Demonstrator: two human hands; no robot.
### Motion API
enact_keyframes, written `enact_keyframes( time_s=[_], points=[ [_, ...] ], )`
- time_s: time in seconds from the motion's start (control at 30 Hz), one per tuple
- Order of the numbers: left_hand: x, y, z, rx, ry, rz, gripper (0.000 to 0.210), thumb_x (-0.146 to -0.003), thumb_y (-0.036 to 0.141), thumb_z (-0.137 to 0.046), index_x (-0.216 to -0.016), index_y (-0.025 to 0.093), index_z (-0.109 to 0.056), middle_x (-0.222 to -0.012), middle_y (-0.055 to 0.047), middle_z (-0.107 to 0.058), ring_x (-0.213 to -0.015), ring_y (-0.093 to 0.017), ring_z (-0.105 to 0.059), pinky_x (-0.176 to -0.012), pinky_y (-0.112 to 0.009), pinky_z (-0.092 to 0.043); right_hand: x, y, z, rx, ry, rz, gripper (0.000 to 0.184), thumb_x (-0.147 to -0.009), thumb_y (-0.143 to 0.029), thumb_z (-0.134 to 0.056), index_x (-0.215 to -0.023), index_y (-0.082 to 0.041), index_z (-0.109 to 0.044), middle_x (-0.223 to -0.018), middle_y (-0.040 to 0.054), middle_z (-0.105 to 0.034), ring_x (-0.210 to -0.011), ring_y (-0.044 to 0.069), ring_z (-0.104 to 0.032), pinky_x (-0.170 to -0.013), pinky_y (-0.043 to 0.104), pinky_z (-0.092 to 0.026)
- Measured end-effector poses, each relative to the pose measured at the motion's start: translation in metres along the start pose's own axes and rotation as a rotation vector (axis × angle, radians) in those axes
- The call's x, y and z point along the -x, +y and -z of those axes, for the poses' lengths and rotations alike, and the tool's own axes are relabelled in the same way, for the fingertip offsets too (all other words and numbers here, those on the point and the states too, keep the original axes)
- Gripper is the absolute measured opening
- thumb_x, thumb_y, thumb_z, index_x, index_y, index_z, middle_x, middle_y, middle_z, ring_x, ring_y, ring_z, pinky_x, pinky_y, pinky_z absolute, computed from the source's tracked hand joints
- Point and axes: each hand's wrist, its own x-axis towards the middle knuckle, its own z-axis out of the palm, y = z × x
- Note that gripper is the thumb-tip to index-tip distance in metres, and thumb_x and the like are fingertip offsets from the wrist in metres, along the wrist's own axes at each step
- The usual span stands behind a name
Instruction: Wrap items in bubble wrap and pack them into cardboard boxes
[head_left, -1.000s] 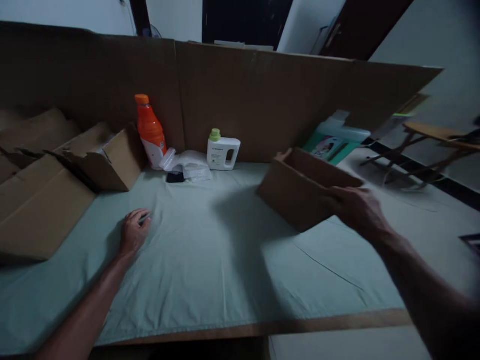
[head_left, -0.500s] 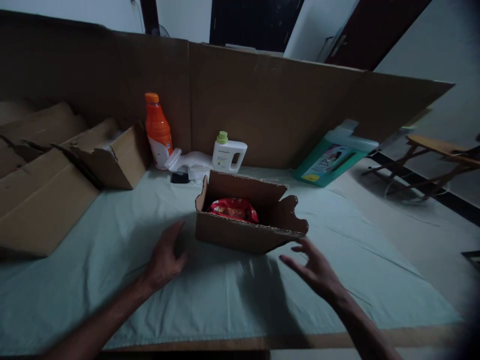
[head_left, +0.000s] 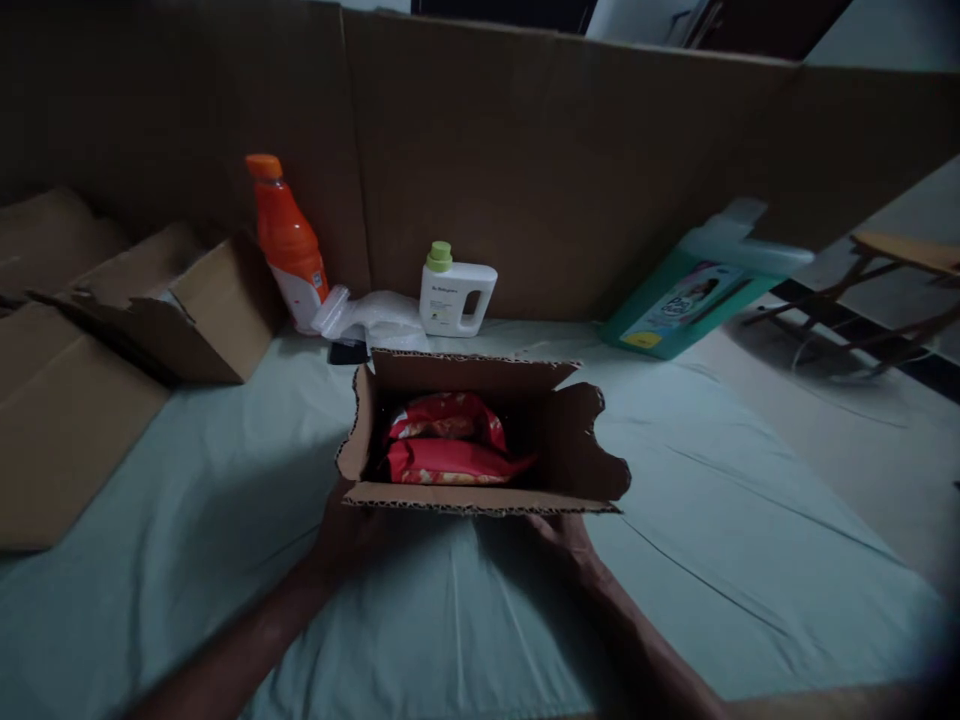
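Note:
An open cardboard box (head_left: 592, 450) with ragged top edges is in the middle of the head view. Two red printed packets (head_left: 450, 460) lie inside it, toward its left. My left hand (head_left: 343, 530) is at the box's lower left near corner, its fingers mostly hidden by the cardboard. At the near side, right of centre, my right hand (head_left: 564, 540) is against the box, with its fingertips tucked out of sight. Both hands grip the box. Its opening faces up toward me. Whether its base touches the cloth is hidden.
Behind the box stand an orange bottle (head_left: 292, 245), a clear plastic bag (head_left: 382, 318) and a white jug with a green cap (head_left: 456, 298). A green liquid jug (head_left: 690, 290) leans at right. More cardboard boxes (head_left: 232, 310) sit at left, before a tall cardboard wall (head_left: 525, 160).
My hands have closed in from both sides and taken hold of the box. The box is turned and tipped toward me, showing both packets. The view has shifted downward and closer.

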Motion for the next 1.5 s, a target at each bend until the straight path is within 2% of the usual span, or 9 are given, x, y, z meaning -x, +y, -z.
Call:
enact_keyframes(
  time_s=[0.43,0.53,0.67,0.77,0.87,0.97,1.2,1.37,1.5],
  points=[
    [0.001,-0.001,0.004,-0.140,-0.074,-0.030,0.052,-0.074,0.039,-0.068,-0.123,0.022,-0.062,-0.112,-0.012,-0.071,-0.109,-0.034,-0.067,-0.101,-0.050,-0.053,-0.004,-0.017,0.004,-0.016,0.002,-0.044,0.025,-0.085,-0.046,-0.063,-0.087,-0.021,-0.064,-0.085,0.0090,-0.071,-0.075,0.024,-0.066,-0.068,0.036,-0.056],
    [0.004,-0.010,0.006,-0.141,-0.132,-0.032,0.056,-0.076,0.041,-0.068,-0.129,0.025,-0.060,-0.118,-0.014,-0.070,-0.111,-0.036,-0.067,-0.098,-0.052,-0.055,-0.004,-0.022,0.005,-0.005,0.045,-0.009,0.019,-0.084,-0.041,-0.062,-0.087,-0.022,-0.062,-0.081,0.0081,-0.070,-0.072,0.023,-0.065,-0.067,0.036,-0.056],
    [-0.001,-0.008,0.007,-0.107,-0.265,-0.105,0.069,-0.077,0.039,-0.070,-0.142,0.025,-0.050,-0.132,-0.015,-0.063,-0.133,-0.036,-0.055,-0.114,-0.051,-0.044,-0.006,-0.036,0.010,-0.014,0.144,-0.026,0.023,-0.085,-0.036,-0.059,-0.104,-0.023,-0.063,-0.099,0.0098,-0.072,-0.087,0.025,-0.068,-0.078,0.038,-0.057],
    [-0.009,-0.001,0.007,-0.132,-0.270,-0.117,0.060,-0.079,0.035,-0.067,-0.137,0.024,-0.054,-0.129,-0.013,-0.064,-0.127,-0.034,-0.059,-0.110,-0.049,-0.048,-0.007,-0.043,0.012,-0.036,0.177,-0.021,0.029,-0.084,-0.035,-0.058,-0.111,-0.023,-0.062,-0.106,0.0105,-0.072,-0.095,0.026,-0.069,-0.084,0.040,-0.057],
    [-0.014,0.002,0.008,-0.196,-0.155,-0.135,0.038,-0.081,0.034,-0.062,-0.117,0.023,-0.064,-0.120,-0.010,-0.067,-0.114,-0.030,-0.065,-0.101,-0.045,-0.054,-0.006,-0.042,0.013,-0.048,0.170,0.010,0.031,-0.082,-0.034,-0.058,-0.109,-0.021,-0.062,-0.103,0.0112,-0.072,-0.093,0.026,-0.070,-0.082,0.039,-0.058],
    [-0.013,0.005,0.006,-0.228,-0.091,-0.144,0.037,-0.082,0.035,-0.060,-0.116,0.020,-0.063,-0.120,-0.011,-0.067,-0.115,-0.029,-0.065,-0.102,-0.045,-0.052,-0.006,-0.038,0.012,-0.043,0.155,-0.026,0.030,-0.082,-0.036,-0.058,-0.106,-0.019,-0.063,-0.100,0.0103,-0.072,-0.088,0.025,-0.070,-0.079,0.037,-0.057],
    [-0.011,0.031,-0.003,-0.225,-0.288,-0.189,0.066,-0.077,0.025,-0.064,-0.141,0.016,-0.050,-0.137,-0.017,-0.061,-0.127,-0.032,-0.059,-0.110,-0.049,-0.046,-0.013,-0.039,0.016,-0.042,0.142,-0.158,0.027,-0.083,-0.042,-0.059,-0.099,-0.020,-0.062,-0.088,0.0074,-0.075,-0.076,0.022,-0.069,-0.066,0.030,-0.055],
    [-0.047,0.028,0.021,-0.225,-0.257,-0.299,0.061,-0.072,0.010,-0.053,-0.132,0.020,-0.060,-0.130,-0.010,-0.066,-0.117,-0.025,-0.064,-0.105,-0.041,-0.051,-0.014,-0.032,0.016,0.001,0.097,-0.174,0.031,-0.083,-0.046,-0.059,-0.098,-0.019,-0.064,-0.086,0.0066,-0.076,-0.076,0.023,-0.071,-0.064,0.028,-0.054],
    [-0.128,0.026,0.037,-0.433,-0.034,-0.505,0.039,-0.082,0.017,-0.053,-0.116,0.017,-0.071,-0.129,-0.012,-0.066,-0.122,-0.028,-0.059,-0.109,-0.045,-0.046,-0.016,-0.024,0.016,-0.006,0.066,-0.186,0.036,-0.082,-0.050,-0.061,-0.099,-0.018,-0.066,-0.088,0.0071,-0.076,-0.078,0.023,-0.071,-0.065,0.028,-0.055]
  ],
)
